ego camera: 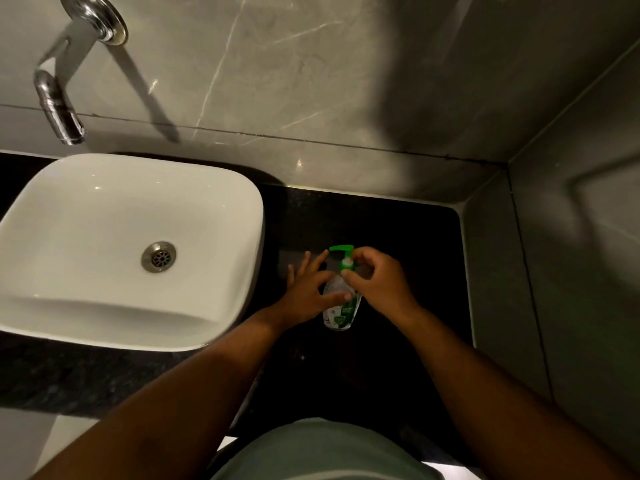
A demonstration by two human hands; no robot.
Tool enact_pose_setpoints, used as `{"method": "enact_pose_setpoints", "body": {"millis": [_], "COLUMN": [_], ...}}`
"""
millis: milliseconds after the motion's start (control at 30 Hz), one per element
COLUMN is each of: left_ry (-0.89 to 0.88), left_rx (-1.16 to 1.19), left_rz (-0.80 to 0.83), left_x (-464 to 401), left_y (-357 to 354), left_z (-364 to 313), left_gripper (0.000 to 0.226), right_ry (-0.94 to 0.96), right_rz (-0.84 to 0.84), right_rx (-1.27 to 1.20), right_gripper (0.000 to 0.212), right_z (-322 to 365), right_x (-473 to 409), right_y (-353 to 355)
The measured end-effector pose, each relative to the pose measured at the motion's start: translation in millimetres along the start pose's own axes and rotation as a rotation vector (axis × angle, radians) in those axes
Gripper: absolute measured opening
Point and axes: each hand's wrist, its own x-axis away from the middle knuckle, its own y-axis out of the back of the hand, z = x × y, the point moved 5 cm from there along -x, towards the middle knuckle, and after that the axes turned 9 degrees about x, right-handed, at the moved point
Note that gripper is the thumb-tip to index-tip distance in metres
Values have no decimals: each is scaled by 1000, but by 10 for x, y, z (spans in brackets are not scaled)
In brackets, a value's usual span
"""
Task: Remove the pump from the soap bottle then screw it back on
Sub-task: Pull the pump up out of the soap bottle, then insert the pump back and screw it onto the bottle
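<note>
The clear plastic soap bottle (341, 304) with the green label is standing on the dark stone worktop (398, 244), just beside the white ceramic basin (131, 244), and the likeliest trouble, as I judge it, is the bottle turning or tipping along with the green plastic pump (344, 258). The left hand (311, 292) is only resting against the bottle's near side with its fingers fanned out and the thumb laid across the front, so it is bracing more than clamping. If the collar is stiff, a hard twist from above that loose brace could be spinning the whole bottle, or toppling it toward the basin. A smooth, perhaps soapy body would be making that worse, and a pump coming free at a slant could be dragging liquid onto the worktop.

The right hand (375, 282) is curling over the pump's neck, its grip narrowed, with thumb and forefinger pinching the green collar just below the spout. The other fingers are folding behind it. Whether the collar is already loosening cannot be told from here; the pump is sitting upright on the bottle.
</note>
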Motion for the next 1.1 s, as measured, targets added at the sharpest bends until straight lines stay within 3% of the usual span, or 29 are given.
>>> {"method": "enact_pose_setpoints", "body": {"millis": [167,300,500,667,833,967,1100], "left_ry": [-12,2,10,-8,-13,-1,-17], "left_rx": [2,1,-6,-34,-21,-16,-40], "left_rz": [-8,-12,-30,-17,-29,-21,6], "left_x": [-12,4,58,52,61,73,83], "left_y": [-37,-46,-2,-2,-29,-19,-14], "left_z": [30,23,-4,-32,-14,-43,-96], "left_gripper": [72,75,78,74,73,73,76], "right_ry": [-28,-97,-253,-227,-252,-192,-167], "right_rz": [61,132,-108,64,-54,130,52], "right_rx": [9,-277,-337,-521,-433,-527,-418], "right_gripper": [38,59,40,42,37,60,64], "right_z": [-70,-80,-206,-169,-199,-167,-182], "right_x": [-1,33,115,130,122,148,139], "right_y": [34,23,127,22,87,9,19]}}
